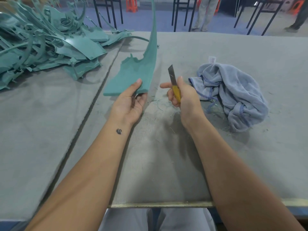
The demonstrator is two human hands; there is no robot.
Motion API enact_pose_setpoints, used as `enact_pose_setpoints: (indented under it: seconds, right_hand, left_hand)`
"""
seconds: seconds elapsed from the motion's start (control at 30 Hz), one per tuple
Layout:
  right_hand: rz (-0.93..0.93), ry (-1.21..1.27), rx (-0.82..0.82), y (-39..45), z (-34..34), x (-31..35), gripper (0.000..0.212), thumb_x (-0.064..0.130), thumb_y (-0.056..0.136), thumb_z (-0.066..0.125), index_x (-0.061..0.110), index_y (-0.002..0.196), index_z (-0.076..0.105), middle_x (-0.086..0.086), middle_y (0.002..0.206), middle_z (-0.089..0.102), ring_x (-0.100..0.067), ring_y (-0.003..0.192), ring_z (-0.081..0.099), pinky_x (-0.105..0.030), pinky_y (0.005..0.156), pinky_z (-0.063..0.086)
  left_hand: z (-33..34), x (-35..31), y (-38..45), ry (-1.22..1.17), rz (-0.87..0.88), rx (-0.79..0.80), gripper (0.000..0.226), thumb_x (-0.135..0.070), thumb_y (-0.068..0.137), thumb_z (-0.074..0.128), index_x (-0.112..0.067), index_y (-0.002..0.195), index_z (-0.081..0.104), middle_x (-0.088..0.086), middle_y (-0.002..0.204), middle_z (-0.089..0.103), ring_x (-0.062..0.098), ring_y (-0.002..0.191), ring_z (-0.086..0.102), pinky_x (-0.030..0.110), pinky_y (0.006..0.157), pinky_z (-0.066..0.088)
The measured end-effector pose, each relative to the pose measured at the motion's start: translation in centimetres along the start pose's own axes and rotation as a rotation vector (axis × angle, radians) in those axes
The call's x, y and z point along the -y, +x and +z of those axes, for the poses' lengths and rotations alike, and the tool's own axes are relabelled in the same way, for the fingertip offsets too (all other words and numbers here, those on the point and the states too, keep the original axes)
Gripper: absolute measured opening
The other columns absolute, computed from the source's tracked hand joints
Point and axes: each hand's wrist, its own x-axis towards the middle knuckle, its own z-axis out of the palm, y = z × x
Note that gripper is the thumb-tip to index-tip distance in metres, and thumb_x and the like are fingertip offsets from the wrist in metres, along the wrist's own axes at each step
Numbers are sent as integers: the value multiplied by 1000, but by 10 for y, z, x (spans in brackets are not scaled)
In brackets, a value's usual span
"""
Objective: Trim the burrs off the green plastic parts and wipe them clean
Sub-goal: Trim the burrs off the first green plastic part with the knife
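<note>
Up close, curved matte-green part (133,75)

A pile of green plastic parts (45,42) is lying far left on the grey felt-covered table (233,147); a crumpled blue-grey cloth (233,95) is lying right.

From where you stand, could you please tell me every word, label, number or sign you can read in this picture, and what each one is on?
None can be read.
White tag sewn to the blue-grey towel: it carries reddish print, too small and blurred to read.
Small dark mark on the left wrist: a figure, not legible text.
Utility knife in the right hand and green plastic part held by the left hand: no visible lettering.
</note>
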Motion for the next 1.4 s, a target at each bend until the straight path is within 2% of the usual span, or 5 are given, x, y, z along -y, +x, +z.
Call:
enact_pose_setpoints:
  seconds: [0.1,0.23,0.47,0.7,1.4]
  right_hand:
    - [-87,-109,21,-4,3,-3,26,20,101,47,20,83,66,6,66,48,-7,60,38,-20,60,31]
    - [-116,-108,52,-8,6,-3,16,15,100,51,17,84,55,1,67,68,-10,47,48,-20,48,37]
    - [-34,-58,46,-4,8,-4,41,33,105,37,15,88,70,2,66,50,-8,56,39,-20,57,34]
    - [-54,-26,95,0,13,-5,24,11,101,45,16,79,56,4,70,56,-8,58,38,-16,54,32]
    - [-121,4,227,13,12,-23,26,13,101,47,18,77,54,5,61,46,-6,56,36,-18,55,31]
  left_hand:
    - [-1,1,1,41,4,1,8,5,88,61,-2,91,64,9,78,74,17,70,73,25,56,57]
    - [-1,2,3,27,-3,3,8,4,88,61,-3,92,64,10,81,74,18,73,73,29,62,60]
    - [-1,1,9,46,-45,11,7,2,88,62,-4,89,64,9,77,73,16,70,72,25,65,60]
    - [0,-1,10,3,-38,2,5,2,89,61,-3,89,63,9,76,71,15,67,71,23,62,60]
    - [2,-5,8,-45,-257,19,13,-2,92,49,6,93,59,13,66,65,16,47,64,17,40,50]
